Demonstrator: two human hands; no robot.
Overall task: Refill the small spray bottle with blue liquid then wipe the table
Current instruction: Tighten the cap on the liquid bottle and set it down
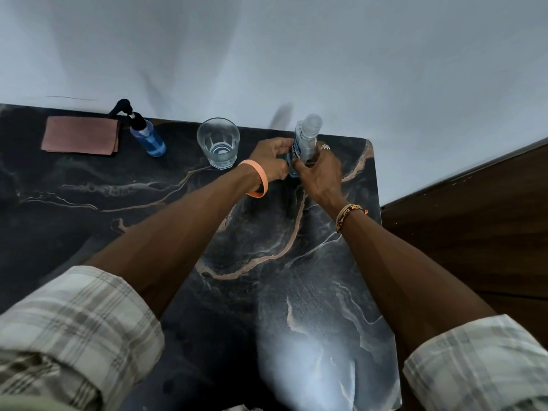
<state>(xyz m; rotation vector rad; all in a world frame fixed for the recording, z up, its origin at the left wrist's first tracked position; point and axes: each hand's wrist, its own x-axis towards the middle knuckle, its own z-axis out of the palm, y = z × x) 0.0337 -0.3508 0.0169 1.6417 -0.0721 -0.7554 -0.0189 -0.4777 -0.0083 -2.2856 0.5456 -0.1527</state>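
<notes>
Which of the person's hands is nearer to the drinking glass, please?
Left. The left hand sits just right of the glass; the right hand grips the bottle, farther right.

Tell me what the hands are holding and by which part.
Both hold the clear capped bottle by its lower body: right hand wrapped round it, left hand pinching its labelled side.

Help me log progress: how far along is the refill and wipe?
Nothing looks finished. The left hand and right hand hold the refill bottle, cap on. The small spray bottle stands apart, sprayer on, so pouring remains. The folded cloth lies untouched; wiping the table remains.
</notes>
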